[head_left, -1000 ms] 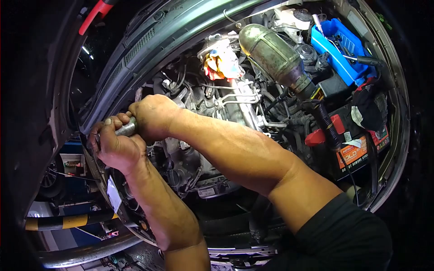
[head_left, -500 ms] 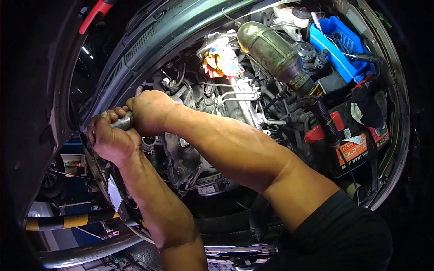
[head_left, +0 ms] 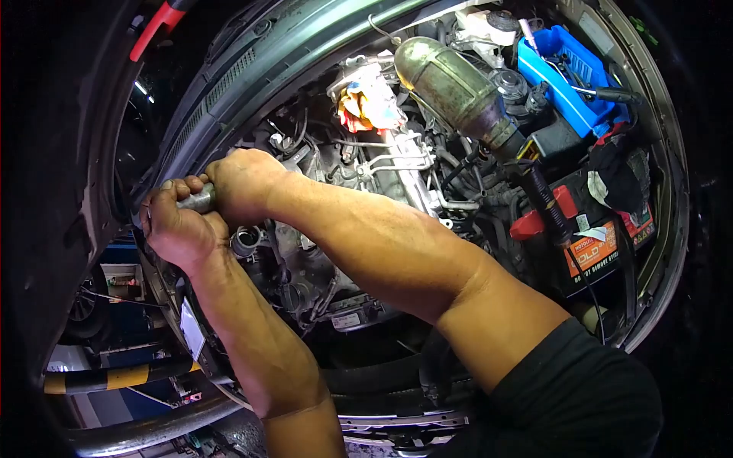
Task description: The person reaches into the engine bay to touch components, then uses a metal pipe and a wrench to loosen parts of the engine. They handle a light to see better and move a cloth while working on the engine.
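Observation:
A grey metal cylinder shows between my two hands at the left side of the engine bay. My left hand is wrapped round its left part, with the fingers curled over the top. My right hand is closed in a fist at the cylinder's right end, and its grip hides that end. Beneath my forearms lies the engine. Whatever the cylinder joins to is hidden by my hands.
A work light hangs over the engine, near a brightly lit crumpled cloth. At the right are a blue tool tray, a battery with red clamps, and a dark cloth. The raised hood borders the left.
Both hands and the cylinder appear slightly farther left and up. The whole view has shifted a little the same way. Both hands keep their hold.

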A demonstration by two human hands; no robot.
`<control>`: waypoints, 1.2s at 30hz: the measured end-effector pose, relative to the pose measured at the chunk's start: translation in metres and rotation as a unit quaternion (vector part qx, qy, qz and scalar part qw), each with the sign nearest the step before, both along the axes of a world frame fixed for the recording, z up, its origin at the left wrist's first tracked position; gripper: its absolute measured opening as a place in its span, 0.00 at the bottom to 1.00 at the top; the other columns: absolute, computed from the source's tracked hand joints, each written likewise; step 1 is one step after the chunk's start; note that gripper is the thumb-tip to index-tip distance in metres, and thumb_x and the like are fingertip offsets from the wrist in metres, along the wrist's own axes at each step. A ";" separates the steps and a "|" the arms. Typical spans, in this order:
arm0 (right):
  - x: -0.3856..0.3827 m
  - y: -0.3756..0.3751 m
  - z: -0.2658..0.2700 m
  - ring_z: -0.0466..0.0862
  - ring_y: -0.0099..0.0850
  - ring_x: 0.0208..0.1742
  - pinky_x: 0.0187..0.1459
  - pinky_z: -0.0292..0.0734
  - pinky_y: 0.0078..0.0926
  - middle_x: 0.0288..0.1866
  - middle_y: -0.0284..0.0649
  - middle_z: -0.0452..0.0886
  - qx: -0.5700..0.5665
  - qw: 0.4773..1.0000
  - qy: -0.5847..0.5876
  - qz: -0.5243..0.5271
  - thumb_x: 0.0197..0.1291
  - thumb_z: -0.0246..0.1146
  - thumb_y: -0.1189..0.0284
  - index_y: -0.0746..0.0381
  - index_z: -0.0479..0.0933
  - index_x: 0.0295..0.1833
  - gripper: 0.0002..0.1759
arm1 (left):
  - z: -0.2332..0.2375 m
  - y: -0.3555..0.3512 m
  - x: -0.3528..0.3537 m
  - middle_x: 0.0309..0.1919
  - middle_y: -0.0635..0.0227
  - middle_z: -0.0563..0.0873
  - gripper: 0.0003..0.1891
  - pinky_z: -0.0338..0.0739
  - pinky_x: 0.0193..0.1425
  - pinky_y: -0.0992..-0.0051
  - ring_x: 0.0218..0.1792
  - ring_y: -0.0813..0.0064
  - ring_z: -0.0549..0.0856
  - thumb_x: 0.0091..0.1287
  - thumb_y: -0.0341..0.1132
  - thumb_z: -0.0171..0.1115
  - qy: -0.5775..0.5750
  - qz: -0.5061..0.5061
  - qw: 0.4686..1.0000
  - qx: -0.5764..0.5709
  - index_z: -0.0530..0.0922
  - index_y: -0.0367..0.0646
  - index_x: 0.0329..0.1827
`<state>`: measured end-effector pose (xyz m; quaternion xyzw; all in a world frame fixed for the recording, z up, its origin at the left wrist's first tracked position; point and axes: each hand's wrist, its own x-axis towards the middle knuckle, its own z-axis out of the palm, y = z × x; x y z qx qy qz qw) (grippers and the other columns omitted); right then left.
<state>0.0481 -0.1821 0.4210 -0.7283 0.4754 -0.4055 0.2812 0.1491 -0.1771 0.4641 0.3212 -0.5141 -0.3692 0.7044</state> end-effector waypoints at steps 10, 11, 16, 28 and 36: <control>-0.004 0.005 0.007 0.85 0.42 0.51 0.54 0.78 0.35 0.46 0.47 0.85 0.000 1.000 -0.008 0.001 0.49 0.65 0.65 0.59 0.82 0.47 0.19 | 0.002 -0.006 0.006 0.23 0.65 0.70 0.03 0.75 0.41 0.62 0.27 0.67 0.74 0.57 0.23 0.51 -0.018 -0.019 1.000 0.008 0.69 0.41 0.26; -0.003 0.005 0.007 0.85 0.42 0.51 0.54 0.78 0.35 0.46 0.47 0.85 -0.003 1.000 -0.008 0.000 0.49 0.65 0.65 0.59 0.82 0.47 0.19 | 0.004 -0.004 0.005 0.23 0.65 0.70 0.03 0.75 0.41 0.62 0.27 0.67 0.74 0.57 0.23 0.51 -0.019 -0.019 1.000 0.005 0.69 0.41 0.26; -0.007 0.002 0.010 0.85 0.41 0.51 0.54 0.78 0.35 0.47 0.47 0.86 0.000 1.000 -0.001 -0.004 0.50 0.64 0.65 0.58 0.82 0.48 0.18 | 0.007 -0.010 -0.002 0.22 0.65 0.71 0.04 0.75 0.39 0.62 0.25 0.67 0.74 0.54 0.23 0.53 -0.014 -0.002 1.000 0.009 0.69 0.41 0.24; -0.008 0.004 0.011 0.85 0.43 0.50 0.54 0.79 0.36 0.45 0.47 0.86 -0.014 1.000 -0.009 -0.014 0.50 0.63 0.65 0.58 0.82 0.46 0.18 | 0.011 -0.013 0.001 0.25 0.67 0.70 0.01 0.72 0.42 0.63 0.28 0.68 0.73 0.57 0.25 0.52 -0.026 -0.033 0.999 0.030 0.69 0.41 0.29; -0.006 -0.001 0.011 0.85 0.42 0.51 0.55 0.78 0.36 0.46 0.48 0.85 -0.003 1.000 -0.016 -0.015 0.49 0.63 0.64 0.58 0.82 0.48 0.19 | 0.013 -0.015 -0.002 0.23 0.65 0.71 0.03 0.74 0.39 0.62 0.26 0.67 0.73 0.55 0.24 0.53 -0.010 -0.032 0.999 0.028 0.70 0.41 0.26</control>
